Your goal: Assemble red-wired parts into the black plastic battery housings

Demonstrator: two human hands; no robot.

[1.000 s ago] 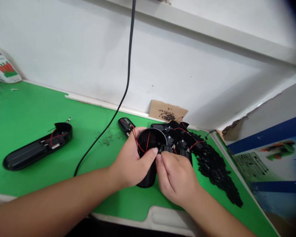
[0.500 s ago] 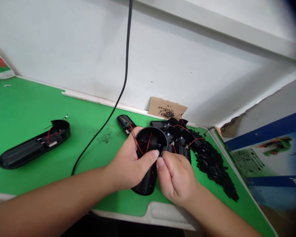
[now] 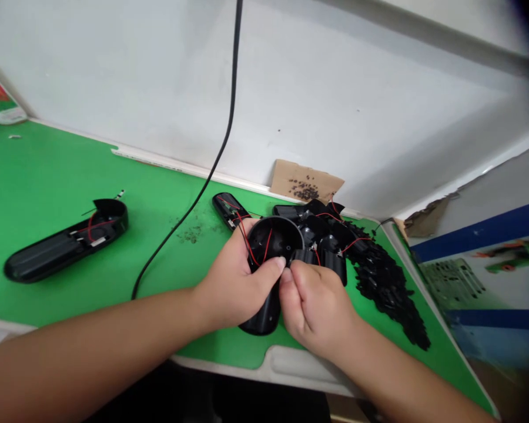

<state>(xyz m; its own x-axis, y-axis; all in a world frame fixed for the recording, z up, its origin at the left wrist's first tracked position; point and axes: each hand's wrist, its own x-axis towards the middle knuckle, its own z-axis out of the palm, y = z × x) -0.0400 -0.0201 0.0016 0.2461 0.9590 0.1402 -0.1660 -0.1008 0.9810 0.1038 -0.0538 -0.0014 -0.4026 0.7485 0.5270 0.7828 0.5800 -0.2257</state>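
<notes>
My left hand (image 3: 242,276) is closed around a black plastic housing (image 3: 261,314) with a round open cup at its far end and a long rounded body. Red wires (image 3: 268,245) stick up inside the cup. At the cup's near right rim, my right hand (image 3: 315,302) is closed, thumb and forefinger pinched close to the left thumb. Whatever lies in that pinch is hidden by the fingers. Behind the hands lies a group of similar black housings (image 3: 335,255) with red wires, and another wired housing (image 3: 229,208) sits just beyond my left hand.
A separate black housing (image 3: 57,252) lies on the green table (image 3: 167,329) at left. Small black parts are heaped (image 3: 392,294) at right. Cardboard (image 3: 286,176) with dark bits rests by the wall. A black cable (image 3: 231,106) hangs across the table; a printed box (image 3: 489,276) stands at right.
The view has shifted slightly, so the table things sit a little higher in the picture. Both hands keep nearly the same pose on the housing.
</notes>
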